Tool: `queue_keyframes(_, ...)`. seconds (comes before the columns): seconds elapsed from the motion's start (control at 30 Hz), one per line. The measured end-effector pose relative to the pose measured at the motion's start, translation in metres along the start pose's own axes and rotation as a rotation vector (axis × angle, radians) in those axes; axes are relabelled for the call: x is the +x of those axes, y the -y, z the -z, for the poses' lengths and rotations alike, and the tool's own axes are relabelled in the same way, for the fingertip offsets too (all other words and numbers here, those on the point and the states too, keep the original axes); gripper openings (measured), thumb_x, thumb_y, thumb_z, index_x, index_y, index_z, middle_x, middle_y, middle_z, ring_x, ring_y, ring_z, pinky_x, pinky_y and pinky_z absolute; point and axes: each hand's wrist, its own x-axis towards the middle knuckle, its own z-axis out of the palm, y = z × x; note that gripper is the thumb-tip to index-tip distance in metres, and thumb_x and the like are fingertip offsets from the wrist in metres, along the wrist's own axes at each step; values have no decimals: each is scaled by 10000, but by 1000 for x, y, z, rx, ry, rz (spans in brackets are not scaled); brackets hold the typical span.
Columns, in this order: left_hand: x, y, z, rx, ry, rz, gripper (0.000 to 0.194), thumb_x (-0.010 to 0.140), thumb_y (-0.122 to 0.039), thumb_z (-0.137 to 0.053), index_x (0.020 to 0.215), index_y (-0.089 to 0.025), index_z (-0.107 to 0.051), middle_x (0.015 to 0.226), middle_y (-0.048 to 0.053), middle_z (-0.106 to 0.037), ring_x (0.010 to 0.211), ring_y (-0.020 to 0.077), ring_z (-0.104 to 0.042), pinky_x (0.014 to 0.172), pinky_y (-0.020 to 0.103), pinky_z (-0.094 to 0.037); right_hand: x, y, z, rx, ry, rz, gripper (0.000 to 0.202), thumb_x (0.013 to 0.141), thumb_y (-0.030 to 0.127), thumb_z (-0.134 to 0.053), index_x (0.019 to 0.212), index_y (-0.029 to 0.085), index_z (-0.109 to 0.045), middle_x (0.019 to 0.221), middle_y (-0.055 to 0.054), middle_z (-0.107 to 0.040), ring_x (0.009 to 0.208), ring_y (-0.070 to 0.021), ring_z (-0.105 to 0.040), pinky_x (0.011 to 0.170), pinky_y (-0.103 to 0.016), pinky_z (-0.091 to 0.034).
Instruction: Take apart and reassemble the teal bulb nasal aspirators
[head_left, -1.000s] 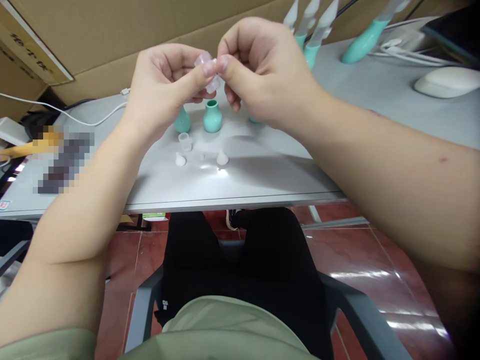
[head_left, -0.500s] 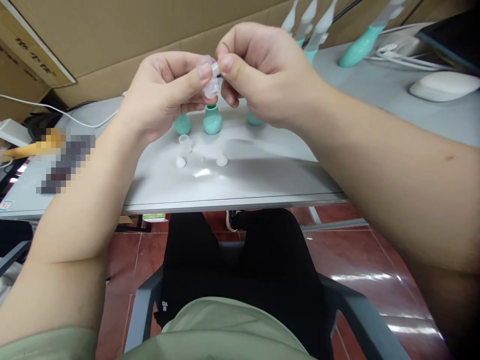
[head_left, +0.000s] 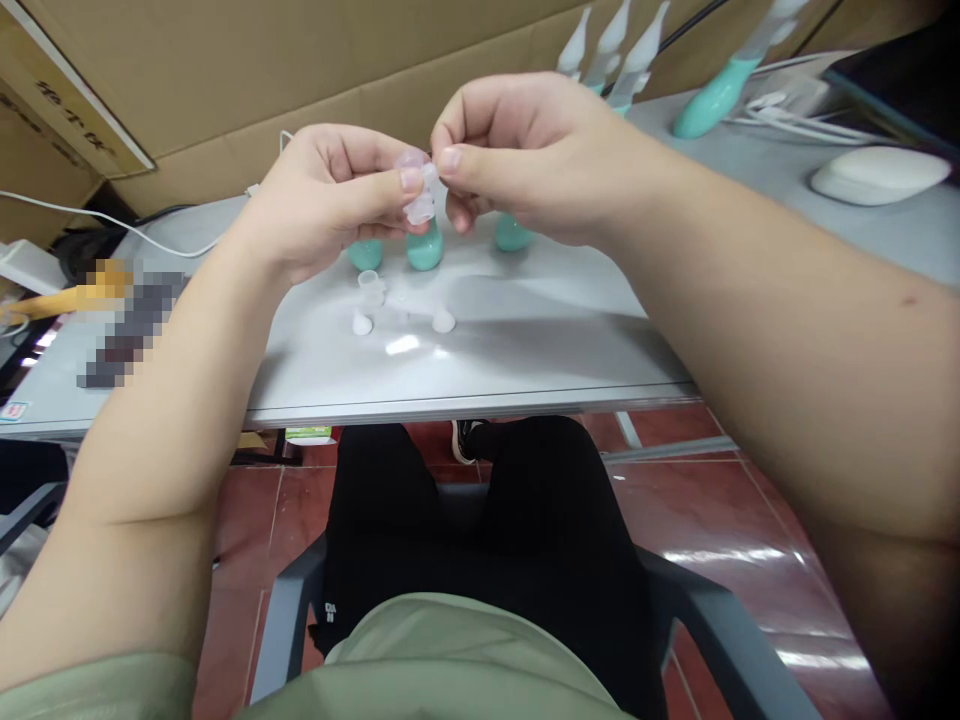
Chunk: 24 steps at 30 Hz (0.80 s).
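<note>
My left hand (head_left: 337, 195) pinches a small clear plastic piece (head_left: 420, 205) between thumb and fingers, above the table. At that piece's right edge, the thumb and forefinger of my right hand (head_left: 499, 155) are pressed together; what they hold, if anything, is too small to make out. Below the hands stand mint-green squeeze bulbs: one on the left (head_left: 366, 255), a middle bulb (head_left: 424, 250) directly under the plastic piece, and a right bulb (head_left: 513, 234) partly hidden by my right hand. Closer to me lie a clear cup-like part (head_left: 370, 288) and two small white caps (head_left: 362, 323) (head_left: 443, 320).
Assembled green bulbs with white tapered tips (head_left: 611, 55) stand at the back right, near another lying tilted (head_left: 716, 95). A white computer mouse (head_left: 880, 175) and cables sit on the right. Cardboard (head_left: 262, 70) walls the back; the table's front edge (head_left: 465, 407) is close to my lap.
Both hands have come slightly lower, with the clear plastic piece still in my left hand. It now covers the middle bulb's neck. A small dark bit between the fingers no longer shows clearly.
</note>
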Motion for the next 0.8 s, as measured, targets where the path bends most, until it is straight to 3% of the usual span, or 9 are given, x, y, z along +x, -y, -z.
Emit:
queue_keyframes(0.13, 0, 0, 1, -37, -6, -23, 70, 907, -289, -919, 929, -223, -908, 899, 45, -829, 848, 208, -811, 847, 358, -673, -2, 3, 1, -33, -75, 75, 266, 890, 251, -947, 864, 163, -697, 748, 4, -696, 603, -99, -624, 541, -213, -471)
queue_keyframes(0.23, 2, 4, 2, -74, 3, -33, 174, 863, -323, -1003, 949, -211, -901, 894, 44, -835, 853, 197, -797, 867, 360, -670, -5, 8, 1, -73, -105, 89, 365, 758, 382, -1039, 806, 172, -744, 728, 0, -694, 610, -96, -613, 554, -221, -455)
queue_keyframes(0.33, 2, 6, 4, -78, 19, -35, 260, 855, -385, -1026, 978, -199, -892, 908, 44, -839, 867, 196, -794, 866, 356, -659, -7, 11, 2, -92, -70, 72, 292, 795, 349, -979, 819, 178, -743, 714, 2, -690, 611, -100, -619, 557, -225, -452)
queue_keyframes(0.5, -2, -3, 5, 16, 79, -32, 274, 910, -358, -990, 1052, -156, -871, 948, 38, -840, 890, 170, -794, 877, 322, -634, -7, 15, 2, -88, 28, 19, 127, 889, 259, -803, 853, 186, -706, 742, -4, -715, 613, -110, -646, 554, -219, -478)
queue_keyframes(0.67, -2, -5, 5, 10, 137, -79, 148, 903, -285, -952, 1000, -197, -881, 967, 44, -869, 863, 184, -814, 837, 327, -659, -6, 16, -1, -64, 20, -30, 84, 787, 179, -787, 798, 185, -705, 700, -3, -712, 589, -111, -644, 529, -205, -474)
queue_keyframes(0.8, -3, -8, 2, 103, 114, -67, 80, 892, -253, -881, 963, -218, -873, 947, 26, -861, 873, 208, -823, 843, 388, -666, -5, 14, -2, 19, 5, -70, 69, 733, 193, -776, 776, 182, -723, 706, -11, -735, 595, -149, -694, 562, -235, -573)
